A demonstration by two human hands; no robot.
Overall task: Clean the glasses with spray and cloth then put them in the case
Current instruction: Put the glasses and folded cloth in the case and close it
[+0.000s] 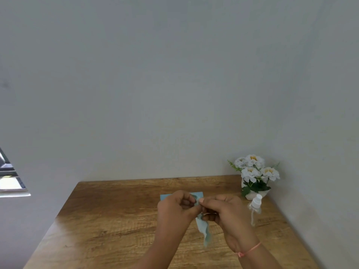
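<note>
1. Left hand: is hovering over the middle of the bench. Its grip is curled tight, with thumb and fingers pinching the top of the cloth where the two hands meet.
2. Right hand: is facing the left and touching it at the fingertips. Its grip is likewise closed, with the thumb pressing the cloth against the fingers. A thin pink band is sitting on the wrist.
3. Cloth: pale blue, is bunching between the hands, and a loose tail is hanging down towards the bench.
4. Glasses: are not showing plainly. I am judging that they are wrapped in the cloth between the fingertips, but I cannot tell for certain.
5. Spray bottle: clear with a white cap, is standing on the bench near the right hand and apart from it.
6. Blue flat item: is lying on the bench behind the hands. It is possibly the case, though that is unconfirmed.
7. Flower pot: is standing in the far right corner.
8. Step in hand, by my reading: wiping a lens. To do it well:
   - Steady the frame close to the lens, not by an arm.
   - Fold the cloth over both faces of the lens.
   - Rub lightly in small circles.
   - Keep bare fingertips off the glass.
   - Gather the dangling tail so it is not dragging on the bench.
</note>
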